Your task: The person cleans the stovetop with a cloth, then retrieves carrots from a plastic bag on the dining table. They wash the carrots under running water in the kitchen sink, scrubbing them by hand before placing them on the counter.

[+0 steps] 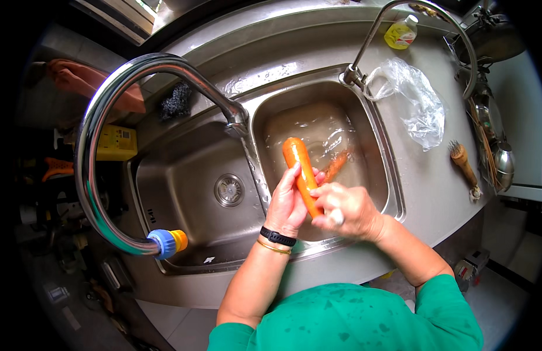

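Over the right basin of a steel double sink (396,193), my left hand (288,204) holds a large carrot (297,153) from its left side, the thick end pointing away from me. My right hand (348,210) is on the lower part of the same carrot, fingers curled over it; a pale ring-like thing shows on a finger. A second carrot (337,166) lies partly under water in the right basin, just beyond my hands. A black wristband and a gold bangle are on my left wrist.
A large curved faucet (84,131) with a blue and yellow nozzle arches over the left basin (190,175). A thin faucet (352,74), a clear plastic bag (422,105), a bottle of yellow liquid (401,33) and a wooden-handled brush (465,169) are at right; a dark scouring pad (176,102) is at left.
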`<state>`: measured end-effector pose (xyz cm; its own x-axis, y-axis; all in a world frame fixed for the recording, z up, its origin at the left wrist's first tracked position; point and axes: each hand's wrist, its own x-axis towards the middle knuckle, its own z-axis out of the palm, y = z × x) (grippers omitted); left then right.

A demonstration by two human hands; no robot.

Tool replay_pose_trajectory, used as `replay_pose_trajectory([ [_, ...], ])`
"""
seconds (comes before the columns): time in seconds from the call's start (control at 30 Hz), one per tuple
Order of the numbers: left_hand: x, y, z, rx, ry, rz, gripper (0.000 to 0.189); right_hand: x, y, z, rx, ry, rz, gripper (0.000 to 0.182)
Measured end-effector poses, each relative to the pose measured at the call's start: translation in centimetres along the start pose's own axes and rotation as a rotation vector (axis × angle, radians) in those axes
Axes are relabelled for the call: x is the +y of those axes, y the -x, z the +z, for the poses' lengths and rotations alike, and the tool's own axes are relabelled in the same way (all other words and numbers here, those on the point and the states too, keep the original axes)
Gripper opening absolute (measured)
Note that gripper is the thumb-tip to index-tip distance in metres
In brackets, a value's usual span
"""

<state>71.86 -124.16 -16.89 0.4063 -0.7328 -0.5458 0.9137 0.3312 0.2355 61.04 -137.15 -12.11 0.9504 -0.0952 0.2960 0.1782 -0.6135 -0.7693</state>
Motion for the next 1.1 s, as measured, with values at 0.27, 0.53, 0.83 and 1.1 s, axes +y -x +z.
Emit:
replay_pose_trajectory([
  [0.27,0.4,2.0,0.3,-0.099,-0.249,-0.01,0.039,13.2,-5.9,1.8,0.142,0.379,0.526,0.035],
  [0.53,0.8,2.8,0.0,-0.063,-0.028,-0.061,0.052,17.7,-5.5,3.9,-0.036,0.451,0.694,0.02],
  [0.83,0.2,0.3,-3.1,-0.236,0.09,-0.059,0.048,3.0,-4.4,1.8,0.082,-0.219,0.349,0.027],
  [1.1,-1.9,0.8,1.5,0.162,-0.386,0.187,0.046,3.9,-6.2,5.6,0.279,0.19,0.163,0.022],
])
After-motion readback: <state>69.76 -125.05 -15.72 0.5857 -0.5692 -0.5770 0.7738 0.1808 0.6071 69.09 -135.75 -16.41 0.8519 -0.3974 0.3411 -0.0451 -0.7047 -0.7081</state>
